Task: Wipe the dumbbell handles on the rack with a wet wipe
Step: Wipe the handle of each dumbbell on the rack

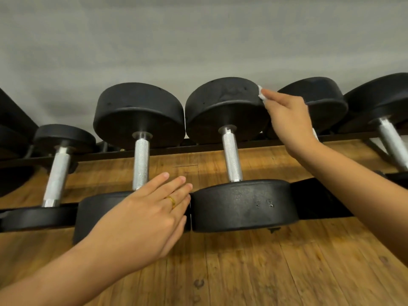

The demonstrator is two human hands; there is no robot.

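At the centre dumbbell (231, 155), a crumpled wipe (261, 94) is pinched against rubber by the right hand (289, 122); the left hand (143, 219) is spread flat beside it.

Our left forearm (66, 277) comes in bare from the lower left corner and slants up to the right. Our left hand (145, 219) lies palm down with its fingers (174, 186) straight and close together, pointing up and to the right; a gold ring (171, 200) sits on one of them. Our right forearm (357, 184) enters from the right edge and reaches up and to the left. Our right hand (287, 118) is higher in view, well apart from the left hand, its back toward us, its fingers curled and pinching a small white wet wipe (261, 93) at the tips.
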